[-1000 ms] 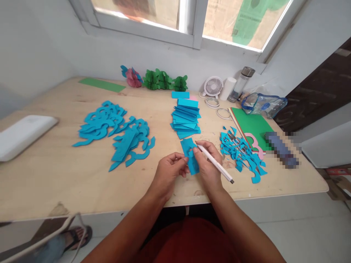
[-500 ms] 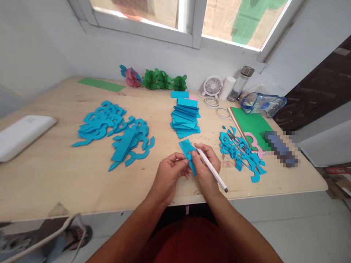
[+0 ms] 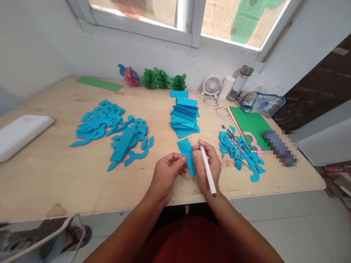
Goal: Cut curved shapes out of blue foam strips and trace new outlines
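A small folded blue paper strip [image 3: 187, 149] is held between my two hands near the table's front edge, with a curved line faintly showing on it. My left hand [image 3: 170, 170] pinches its left side between thumb and fingers. On the right side, my right hand [image 3: 207, 164] has its thumb against the paper and also holds a white pen [image 3: 207, 168], its dark end pointing down toward me. Just beyond the hands lies a stack of folded blue paper strips [image 3: 185, 118].
Curvy blue paper cutouts [image 3: 102, 118] lie at left, blue scraps [image 3: 236, 148] at right. A white box-shaped object [image 3: 24, 133] sits far left. Along the back stand green paper crafts [image 3: 161, 79], a small fan [image 3: 212, 86], a bottle [image 3: 241, 83] and a clear pouch [image 3: 263, 103].
My right hand's fingers have drawn back from the paper's middle, uncovering more of it. The pen has swung to point more steeply down toward me.
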A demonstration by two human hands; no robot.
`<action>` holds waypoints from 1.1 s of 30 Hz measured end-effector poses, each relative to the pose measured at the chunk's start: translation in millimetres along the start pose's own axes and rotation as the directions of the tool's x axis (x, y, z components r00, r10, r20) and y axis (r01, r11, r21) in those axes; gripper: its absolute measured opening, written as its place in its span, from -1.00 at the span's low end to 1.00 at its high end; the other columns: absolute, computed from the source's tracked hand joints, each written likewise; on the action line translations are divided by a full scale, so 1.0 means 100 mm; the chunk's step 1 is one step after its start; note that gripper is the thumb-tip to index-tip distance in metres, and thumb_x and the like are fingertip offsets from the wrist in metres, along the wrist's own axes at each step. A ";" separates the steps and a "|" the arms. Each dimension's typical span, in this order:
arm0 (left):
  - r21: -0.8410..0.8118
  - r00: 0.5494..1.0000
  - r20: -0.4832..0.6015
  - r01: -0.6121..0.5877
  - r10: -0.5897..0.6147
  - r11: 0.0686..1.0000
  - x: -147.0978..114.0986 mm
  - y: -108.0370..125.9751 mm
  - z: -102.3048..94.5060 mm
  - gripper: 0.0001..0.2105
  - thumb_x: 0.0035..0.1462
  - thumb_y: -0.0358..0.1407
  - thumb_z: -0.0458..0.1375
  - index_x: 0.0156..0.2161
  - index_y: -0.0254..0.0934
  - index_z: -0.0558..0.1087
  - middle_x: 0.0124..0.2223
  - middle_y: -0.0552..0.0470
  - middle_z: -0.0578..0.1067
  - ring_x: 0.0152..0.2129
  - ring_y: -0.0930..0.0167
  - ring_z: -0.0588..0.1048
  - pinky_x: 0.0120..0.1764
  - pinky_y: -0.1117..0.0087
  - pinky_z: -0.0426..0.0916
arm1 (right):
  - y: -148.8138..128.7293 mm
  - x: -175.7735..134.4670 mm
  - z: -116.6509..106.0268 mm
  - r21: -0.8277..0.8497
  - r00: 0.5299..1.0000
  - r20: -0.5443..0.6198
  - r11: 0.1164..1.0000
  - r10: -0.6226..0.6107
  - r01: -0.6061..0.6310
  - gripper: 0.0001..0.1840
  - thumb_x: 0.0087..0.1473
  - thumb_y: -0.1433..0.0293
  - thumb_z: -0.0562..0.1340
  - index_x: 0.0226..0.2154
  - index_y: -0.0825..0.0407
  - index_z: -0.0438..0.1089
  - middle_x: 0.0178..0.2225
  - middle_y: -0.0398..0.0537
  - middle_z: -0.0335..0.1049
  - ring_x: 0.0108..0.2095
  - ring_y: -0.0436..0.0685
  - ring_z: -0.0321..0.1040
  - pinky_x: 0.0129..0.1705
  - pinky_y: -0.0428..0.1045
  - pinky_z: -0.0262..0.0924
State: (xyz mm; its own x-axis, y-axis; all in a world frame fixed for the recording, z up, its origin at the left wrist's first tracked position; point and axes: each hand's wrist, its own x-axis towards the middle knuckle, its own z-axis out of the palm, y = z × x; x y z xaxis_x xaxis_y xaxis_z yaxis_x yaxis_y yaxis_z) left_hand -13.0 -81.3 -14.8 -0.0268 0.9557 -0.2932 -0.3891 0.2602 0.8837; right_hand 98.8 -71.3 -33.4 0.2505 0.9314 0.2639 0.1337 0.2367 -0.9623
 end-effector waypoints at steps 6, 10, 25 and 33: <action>0.091 0.998 0.053 0.014 -0.019 0.996 0.02 0.01 -0.05 -0.83 -0.10 -0.27 0.28 -0.51 -0.31 0.42 -0.62 0.09 0.44 -0.66 0.50 0.34 -0.53 0.48 0.21 | -0.04 0.05 -0.07 0.095 0.985 0.093 0.983 0.145 -0.154 -0.76 0.01 0.30 0.26 -0.23 0.02 0.41 -0.43 -0.14 0.42 -0.47 0.02 0.30 -0.45 -0.07 0.20; 0.116 0.995 0.088 0.030 -0.040 0.993 0.02 0.01 -0.05 -0.82 -0.09 -0.24 0.28 -0.51 -0.31 0.43 -0.62 0.08 0.44 -0.67 0.50 0.35 -0.53 0.48 0.22 | -0.06 0.03 -0.08 0.204 0.964 0.098 0.944 0.246 -0.261 -0.81 -0.02 0.30 0.29 -0.32 0.03 0.41 -0.51 -0.18 0.36 -0.53 -0.01 0.23 -0.49 -0.09 0.16; 0.151 0.989 0.137 0.033 -0.054 0.988 0.00 0.01 -0.04 -0.82 -0.08 -0.21 0.28 -0.48 -0.33 0.50 -0.61 0.06 0.45 -0.65 0.49 0.35 -0.54 0.48 0.23 | -0.06 -0.02 -0.10 0.177 0.967 0.003 0.952 0.254 -0.250 -0.82 -0.10 0.31 0.34 -0.38 0.01 0.40 -0.53 -0.20 0.34 -0.55 -0.01 0.22 -0.53 -0.10 0.15; 0.176 0.990 0.130 0.037 -0.061 0.984 0.01 0.02 -0.03 -0.82 -0.09 -0.21 0.28 -0.49 -0.33 0.51 -0.61 0.05 0.44 -0.66 0.49 0.34 -0.56 0.47 0.23 | -0.04 -0.02 -0.11 0.144 0.968 -0.015 0.959 0.249 -0.245 -0.81 -0.10 0.32 0.35 -0.38 0.01 0.41 -0.50 -0.18 0.37 -0.53 0.00 0.25 -0.51 -0.09 0.16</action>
State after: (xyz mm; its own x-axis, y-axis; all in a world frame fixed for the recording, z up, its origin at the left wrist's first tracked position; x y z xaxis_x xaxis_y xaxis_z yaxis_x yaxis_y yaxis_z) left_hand -16.6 -80.6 -14.0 0.1170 0.9479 -0.2962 -0.2213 0.3157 0.9227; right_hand 108.1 -77.1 -28.9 0.2900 0.9569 0.0166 -0.0708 0.0388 -0.9967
